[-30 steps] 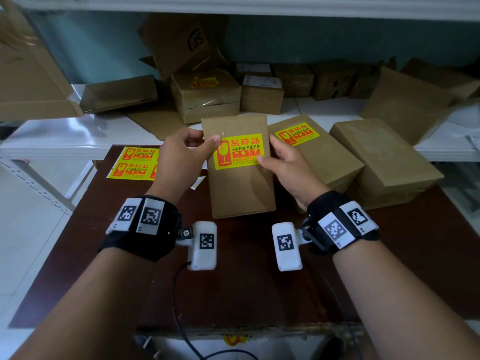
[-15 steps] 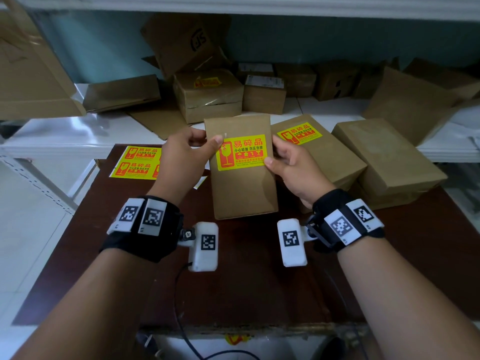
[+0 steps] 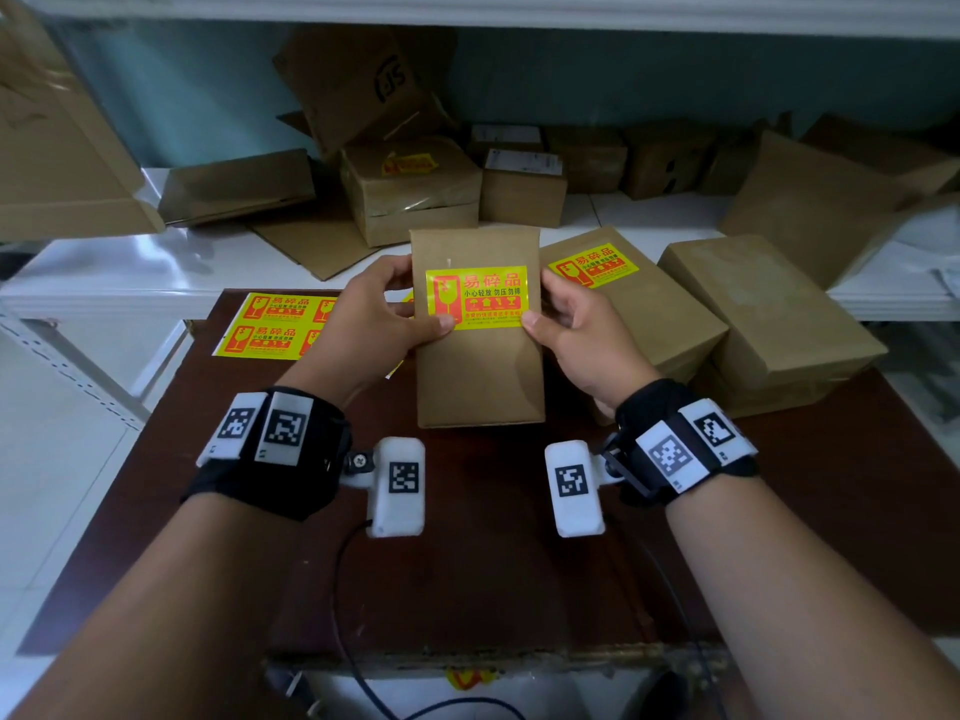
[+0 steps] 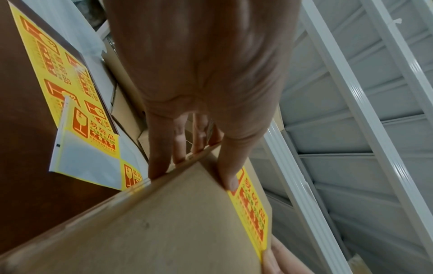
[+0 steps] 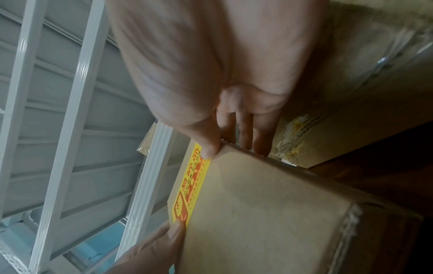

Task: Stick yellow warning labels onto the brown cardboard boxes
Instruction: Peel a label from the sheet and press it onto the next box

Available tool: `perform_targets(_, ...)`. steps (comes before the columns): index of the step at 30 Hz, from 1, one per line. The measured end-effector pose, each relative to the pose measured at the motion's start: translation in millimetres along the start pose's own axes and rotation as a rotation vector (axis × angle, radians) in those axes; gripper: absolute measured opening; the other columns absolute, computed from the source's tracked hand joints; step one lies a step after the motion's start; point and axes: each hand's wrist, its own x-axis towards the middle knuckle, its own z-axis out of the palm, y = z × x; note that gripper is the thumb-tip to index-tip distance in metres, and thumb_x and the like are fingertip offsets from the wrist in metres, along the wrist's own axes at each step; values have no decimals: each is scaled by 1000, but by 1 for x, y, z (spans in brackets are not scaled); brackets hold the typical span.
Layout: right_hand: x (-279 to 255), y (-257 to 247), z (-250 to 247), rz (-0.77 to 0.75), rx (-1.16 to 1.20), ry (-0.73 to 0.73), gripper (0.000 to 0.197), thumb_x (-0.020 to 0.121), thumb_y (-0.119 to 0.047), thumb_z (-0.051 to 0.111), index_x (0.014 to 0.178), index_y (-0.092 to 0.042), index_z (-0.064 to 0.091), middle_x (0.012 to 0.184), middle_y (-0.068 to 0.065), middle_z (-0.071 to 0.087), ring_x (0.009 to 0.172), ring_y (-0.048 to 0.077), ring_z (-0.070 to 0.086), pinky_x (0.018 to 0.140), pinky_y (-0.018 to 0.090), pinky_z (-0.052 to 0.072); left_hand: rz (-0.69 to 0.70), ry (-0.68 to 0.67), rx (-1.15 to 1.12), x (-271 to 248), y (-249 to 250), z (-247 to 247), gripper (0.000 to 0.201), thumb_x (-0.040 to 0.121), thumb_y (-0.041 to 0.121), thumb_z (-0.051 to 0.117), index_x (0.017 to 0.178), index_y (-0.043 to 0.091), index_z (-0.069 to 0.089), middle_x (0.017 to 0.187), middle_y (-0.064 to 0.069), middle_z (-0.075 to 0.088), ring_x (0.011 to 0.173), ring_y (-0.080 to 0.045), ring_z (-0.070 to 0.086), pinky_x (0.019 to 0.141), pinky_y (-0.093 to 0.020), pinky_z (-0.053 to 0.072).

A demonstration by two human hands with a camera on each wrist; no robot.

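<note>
I hold a flat brown cardboard box point(image 3: 480, 381) upright over the dark table, one hand on each side. A yellow warning label point(image 3: 478, 296) with red print lies flat on its upper front face. My left hand point(image 3: 402, 304) grips the left edge, its thumb pressing the label's lower left corner. My right hand point(image 3: 545, 304) grips the right edge, thumb on the lower right corner. In the left wrist view the fingers point(image 4: 159, 163) lie behind the box point(image 4: 164, 222) and the thumb touches the label point(image 4: 253, 209). The right wrist view shows the same grip on the box point(image 5: 257, 213) and label point(image 5: 189, 185).
A sheet of spare yellow labels point(image 3: 275, 324) lies at the far left of the brown table point(image 3: 493, 563). To the right sit a labelled box point(image 3: 639, 324) and a plain box point(image 3: 769, 309). Several more boxes point(image 3: 410, 189) crowd the white shelf behind.
Both thumbs have slid down the label's side edges from its upper corners to its lower corners. The box has straightened a little in my hands.
</note>
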Motion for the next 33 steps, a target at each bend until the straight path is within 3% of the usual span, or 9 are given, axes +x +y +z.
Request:
perform_targets(6, 1, 3, -1, 3, 5, 18, 56, 98, 3, 56, 151, -11, 45, 143, -1, 59, 136, 11, 52, 115, 30, 41, 8, -105, -44, -3, 1, -9, 66, 85, -11, 69, 141, 20, 53, 132, 8, 62, 104, -9, 71, 72, -28, 61)
perform_targets(9, 0, 3, -1, 7, 5, 21, 56, 98, 3, 57, 151, -12, 45, 143, -3, 59, 136, 9, 51, 114, 26, 40, 1, -141, -50, -2, -1, -12, 69, 87, -14, 65, 143, 24, 52, 137, 7, 59, 113, -13, 68, 74, -30, 61)
perform_targets(13, -1, 1, 0, 17, 7, 17, 55, 98, 4, 56, 150, -12, 45, 133, -16, 59, 125, -4, 54, 98, 5, 41, -13, -192, -71, -4, 2, -14, 72, 87, -17, 58, 143, 27, 52, 138, 11, 60, 115, -12, 67, 75, -32, 59)
perform_targets(17, 1, 1, 1, 24, 14, 27, 54, 98, 3, 57, 150, -12, 45, 120, -27, 57, 103, -26, 52, 88, -1, 40, -32, -109, -48, -5, 8, -14, 53, 88, 6, 64, 134, 32, 61, 133, 16, 62, 111, -13, 68, 83, -37, 58)
perform_targets(19, 1, 2, 2, 22, 16, 31, 54, 99, 4, 56, 149, -11, 45, 119, -27, 56, 100, -30, 51, 86, -2, 39, -22, -42, -24, -5, 7, -9, 47, 90, 17, 71, 134, 29, 61, 130, 14, 63, 108, -12, 68, 78, -33, 59)
perform_targets(21, 0, 2, 2, 21, 11, 34, 54, 99, 4, 56, 149, -12, 45, 117, -29, 56, 98, -32, 50, 84, -4, 38, 7, -11, -13, -4, 5, -4, 50, 89, 15, 74, 135, 25, 60, 128, 11, 65, 96, -6, 71, 69, -22, 58)
perform_targets(26, -1, 1, 1, 28, -1, 24, 53, 99, 2, 56, 148, -14, 48, 123, -21, 60, 107, -22, 53, 89, 0, 41, 15, -50, 13, -4, 6, -6, 50, 89, 3, 71, 132, 25, 58, 123, 13, 65, 79, 2, 72, 59, -19, 57)
perform_targets(29, -2, 2, 0, 23, 0, 28, 53, 98, 4, 56, 148, -13, 47, 118, -25, 60, 103, -25, 54, 86, -1, 41, 13, -88, 16, -4, 6, -9, 56, 89, -4, 68, 136, 24, 56, 126, 14, 64, 89, -2, 73, 64, -23, 58)
perform_targets(33, -4, 1, 0, 17, 1, 32, 53, 98, 4, 57, 148, -13, 48, 130, -12, 64, 119, -6, 58, 95, 6, 44, 2, -180, -20, -5, 4, -15, 69, 87, -13, 64, 143, 27, 53, 136, 12, 61, 113, -11, 68, 71, -27, 58)
